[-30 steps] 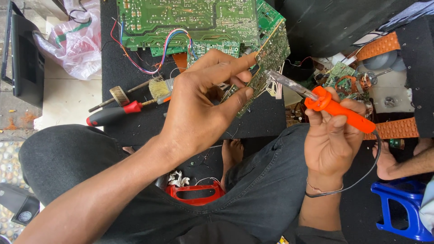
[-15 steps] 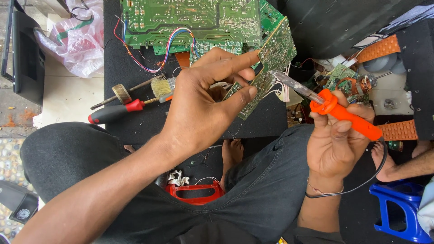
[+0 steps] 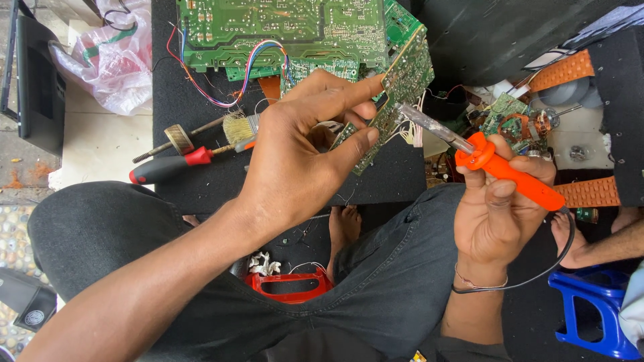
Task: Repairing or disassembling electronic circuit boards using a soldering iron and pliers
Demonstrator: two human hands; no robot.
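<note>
We are looking down at our own two hands. Our left hand (image 3: 302, 161) holds a small green board (image 3: 396, 94) tilted up on its edge. The thumb and fingers are pinched tight on it, so the board is up in the air above the black mat (image 3: 201, 181), not lying flat.

Our right hand (image 3: 496, 214) is closed around the orange handle of a soldering iron (image 3: 496, 167). Its metal tip points at the board and looks like it is touching or almost touching the middle of the board. We cannot tell which. A black cord runs from the handle down around our wrist.

How far along are we? The board is picked up and turned, and the iron is in hand and aimed. That part looks done. The hot work on the board seems to be just going on or about to start. We cannot see any part coming loose yet, so we think most of it is left.

On the mat lie a big green board (image 3: 282, 30) with colored wires, a red screwdriver (image 3: 168, 167) and a little brush (image 3: 238, 127). A red holder (image 3: 288, 285) sits on the floor by our feet. Another person's foot (image 3: 590, 245) is near a blue stool (image 3: 590, 308) on the right.
</note>
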